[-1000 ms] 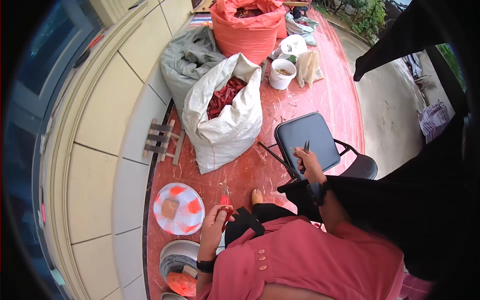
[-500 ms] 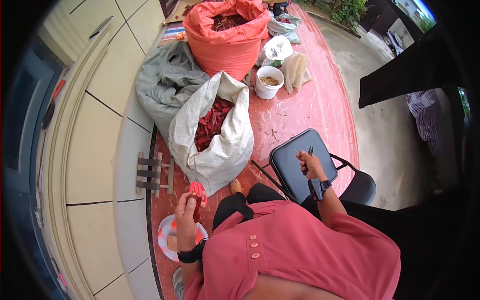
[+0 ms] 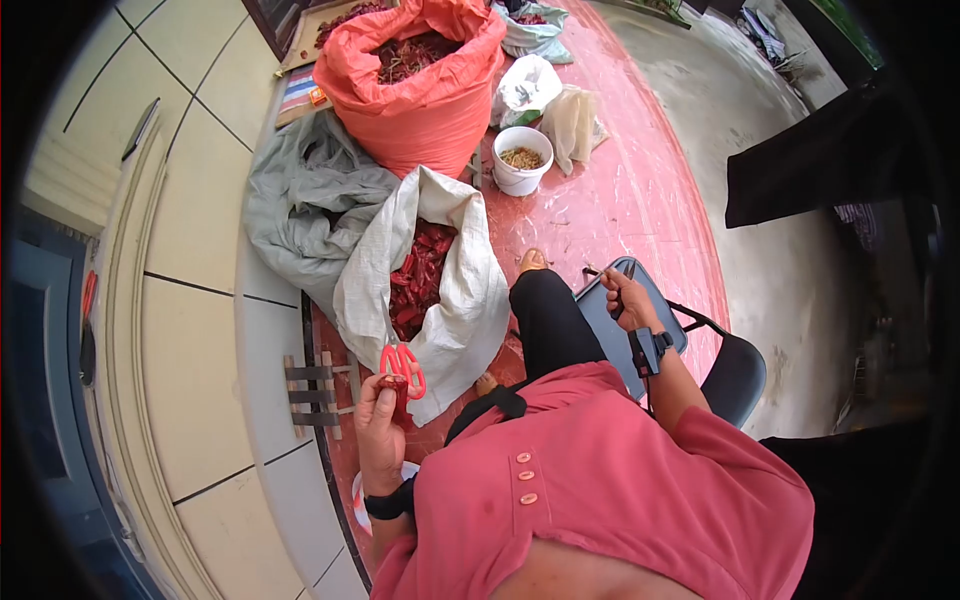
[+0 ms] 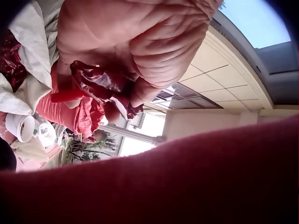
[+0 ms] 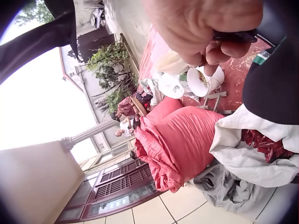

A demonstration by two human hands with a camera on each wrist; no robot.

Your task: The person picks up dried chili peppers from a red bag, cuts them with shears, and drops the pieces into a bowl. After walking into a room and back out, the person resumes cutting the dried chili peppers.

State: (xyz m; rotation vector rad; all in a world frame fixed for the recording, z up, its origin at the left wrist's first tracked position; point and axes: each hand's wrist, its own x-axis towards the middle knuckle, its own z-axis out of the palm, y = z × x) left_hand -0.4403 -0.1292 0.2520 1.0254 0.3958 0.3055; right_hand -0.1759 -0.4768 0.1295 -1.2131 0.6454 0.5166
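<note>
My left hand (image 3: 380, 430) holds a dark red dried chili (image 4: 100, 81) between thumb and fingers. Red-handled scissors (image 3: 403, 370) stand up from the same hand, blades pointing away, overlapping the front of a white woven sack (image 3: 470, 320) in the head view. Dried red chilies (image 3: 417, 280) fill that sack's mouth. On the other side, my right hand (image 3: 632, 303) grips small dark pointed snips (image 3: 628, 270) above the folding chair (image 3: 610, 330). In the right wrist view, curled fingers (image 5: 215, 56) cover most of the snips.
Beyond the white sack stand a large red sack (image 3: 420, 120) of dried chilies and a grey sack (image 3: 310, 200). A white bucket (image 3: 521, 180) with bits inside sits right of them. A small wooden stool (image 3: 315, 395) lies by the tiled wall (image 3: 200, 390).
My left hand, with the chili and scissors, has come forward to the white sack's near side. One leg now stretches out beside the sack. My right hand still holds the snips over the chair.
</note>
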